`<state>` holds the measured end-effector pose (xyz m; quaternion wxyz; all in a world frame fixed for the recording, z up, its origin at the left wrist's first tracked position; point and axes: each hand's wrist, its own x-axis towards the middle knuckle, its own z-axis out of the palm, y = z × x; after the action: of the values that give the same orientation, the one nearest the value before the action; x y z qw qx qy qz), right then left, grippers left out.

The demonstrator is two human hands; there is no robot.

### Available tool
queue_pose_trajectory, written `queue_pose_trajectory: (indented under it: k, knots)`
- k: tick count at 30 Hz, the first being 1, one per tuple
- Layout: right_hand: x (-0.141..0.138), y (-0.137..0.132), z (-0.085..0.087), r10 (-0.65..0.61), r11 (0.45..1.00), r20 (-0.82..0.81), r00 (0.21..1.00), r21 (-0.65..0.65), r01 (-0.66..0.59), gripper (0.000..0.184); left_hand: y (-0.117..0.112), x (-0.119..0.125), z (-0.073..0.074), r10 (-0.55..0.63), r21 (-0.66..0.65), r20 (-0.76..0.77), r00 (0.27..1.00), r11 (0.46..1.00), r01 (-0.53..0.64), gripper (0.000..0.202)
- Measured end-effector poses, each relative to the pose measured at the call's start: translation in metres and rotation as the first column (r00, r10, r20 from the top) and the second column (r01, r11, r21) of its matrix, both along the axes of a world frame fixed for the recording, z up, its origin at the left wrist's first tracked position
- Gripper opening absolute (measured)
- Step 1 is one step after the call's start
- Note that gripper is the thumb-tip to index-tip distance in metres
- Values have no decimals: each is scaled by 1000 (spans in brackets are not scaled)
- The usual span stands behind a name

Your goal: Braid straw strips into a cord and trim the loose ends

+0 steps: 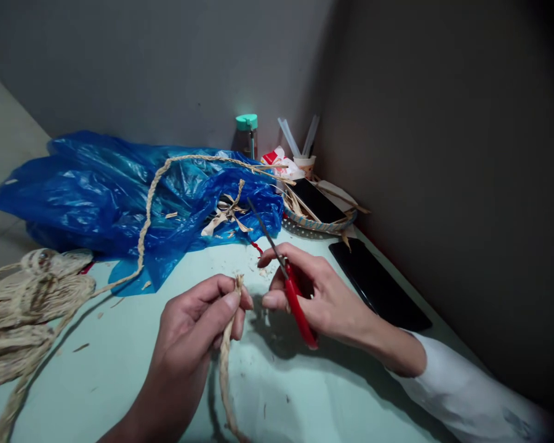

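Plainly, the left hand (203, 332) pinches the braided cord (224, 360) between its fingers (221, 314), the frayed tip (239, 281) poking up just past them, while the right hand (327, 298) grips red-handled scissors (296, 301) nearby.

Dim grey walls (166, 67) meet in a shadowed corner (325, 74) behind a pale mint-green tabletop (90, 381).

braided cord (226, 357): rough, matt plant fibre, by its look | scissors (293, 288): metal and glossy plastic | bag (96, 191): thin, crinkled, shiny plastic | worktop (96, 384): smooth | sleeve (461, 381): matt cloth | bottle (247, 123): glass or plastic, too dim to tell
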<state>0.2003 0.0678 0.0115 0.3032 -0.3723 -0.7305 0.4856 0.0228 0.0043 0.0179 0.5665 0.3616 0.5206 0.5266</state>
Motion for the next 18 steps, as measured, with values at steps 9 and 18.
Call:
queue_pose_trajectory:
  k: [9, 18]
  knots:
    - [-1, -2, 8, 169, 972, 336, 926, 100, -213, 34, 7, -5, 5, 120, 10, 64, 991, 993, -121, 13]
    - [-4, -6, 8, 169, 959, 404, 899, 143, -245, 34, 5, 0, 2, 79, 28, -152, 985, 997, -76, 19]
